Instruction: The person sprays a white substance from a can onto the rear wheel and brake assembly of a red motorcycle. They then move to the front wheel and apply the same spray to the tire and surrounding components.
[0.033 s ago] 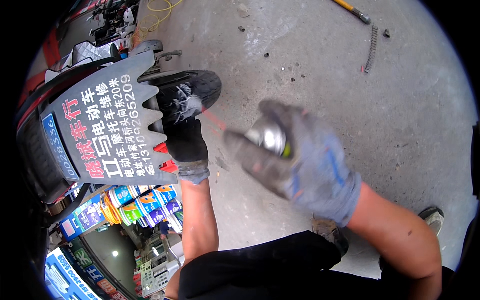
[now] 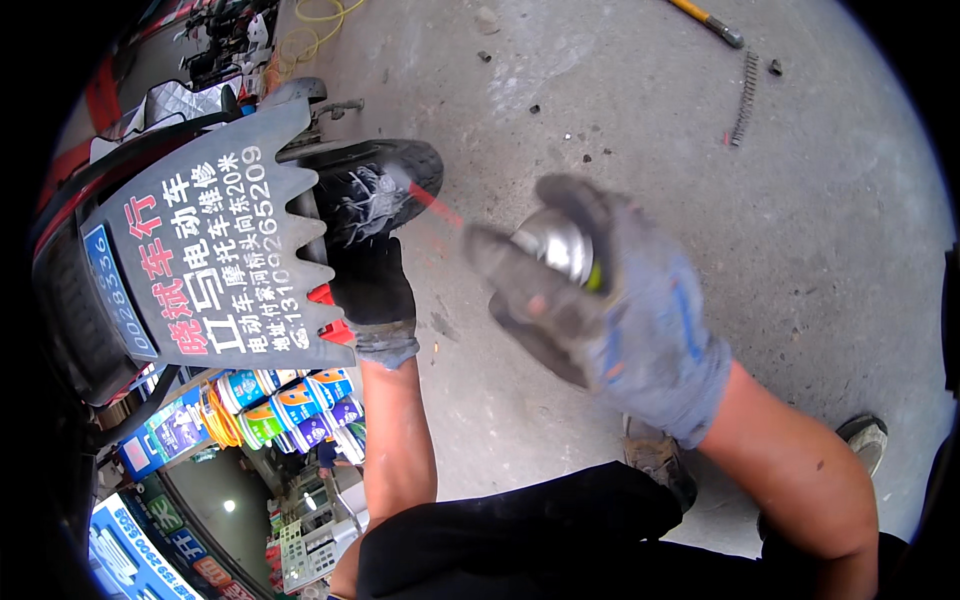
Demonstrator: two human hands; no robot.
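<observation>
My right hand [image 2: 610, 290], in a grey work glove, is wrapped round a spray can [image 2: 560, 245] with a silvery top and a bit of yellow-green. A thin red straw [image 2: 437, 203], smeared by motion, lies between the can and the wheel. My left hand [image 2: 372, 290], in a black and grey glove, reaches in beside the black tyre [image 2: 425, 170], next to the grey mudflap [image 2: 210, 260]. Its fingers are hard to make out against the dark wheel. Pale, stringy streaks [image 2: 372, 200] show on the dark part just beyond it; I cannot tell what they are.
On the concrete floor lie a coil spring [image 2: 744, 100], a yellow-handled tool [image 2: 705, 20] and small dark bits. A yellow hose [image 2: 320, 20] is coiled at the far left. Several colourful tubs [image 2: 290, 405] stand at lower left. My shoe [image 2: 660, 465] is near my knee.
My right hand with the spray can has shifted slightly right and up, away from the wheel. My left hand stays in place.
</observation>
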